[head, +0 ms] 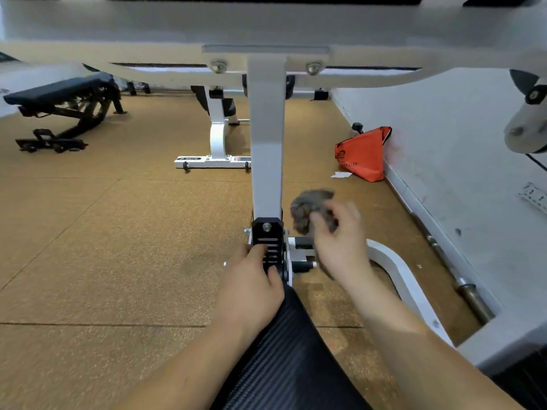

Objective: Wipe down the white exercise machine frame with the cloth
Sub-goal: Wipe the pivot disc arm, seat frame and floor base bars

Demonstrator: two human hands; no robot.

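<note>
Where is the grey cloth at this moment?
The cloth is right of centre in the head view, held by the right hand, beside the white post.

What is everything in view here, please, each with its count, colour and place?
frame: one, white, upright post in the centre under a crossbeam
bracket: one, black, at the post's foot
cloth: one, grey, bunched, just right of the post
pad: one, black, ribbed, bottom centre
bench: one, black, far left
stand: one, white, behind the post
bag: one, orange, against the right wall
paper: one scrap, white, on the floor beside the bag
bar: one, steel, along the wall's foot
left grip: one, holds the bracket
right grip: one, holds the cloth
</note>
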